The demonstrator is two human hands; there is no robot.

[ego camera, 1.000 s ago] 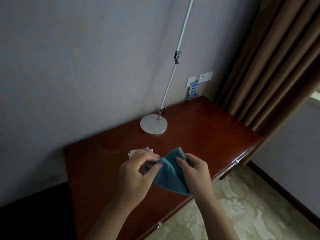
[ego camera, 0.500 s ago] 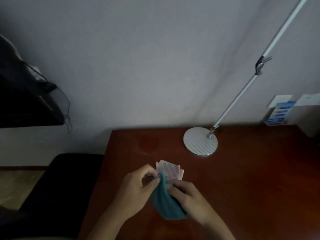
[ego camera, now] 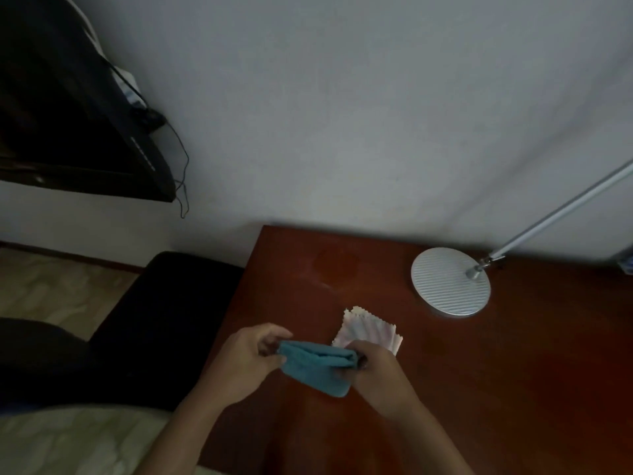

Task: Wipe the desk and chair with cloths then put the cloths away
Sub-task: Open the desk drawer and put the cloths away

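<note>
The teal cloth (ego camera: 317, 366) is folded into a thick soft bundle, its upper fold a rounded ridge and a loose corner drooping low toward the right hand. It hangs between the two hands, just over the near left part of the reddish-brown desk (ego camera: 479, 371). The left hand (ego camera: 246, 363) comes in from below with the forearm angled up to the right, thumb and curled fingers pinching the cloth's left end. The right hand (ego camera: 378, 370) reaches in from the lower right, back of the hand up, fingers curled round the cloth's right end. The bundle's long axis runs left to right from one hand to the other, dipping slightly rightward. Just beyond the right hand a pale striped cloth (ego camera: 371, 332) with zigzag edges lies flat on the desk, partly hidden by the knuckles. Farther off to the right stands a round silver lamp base (ego camera: 450, 282). Left of the left hand is a dark chair seat (ego camera: 154, 323)
</note>
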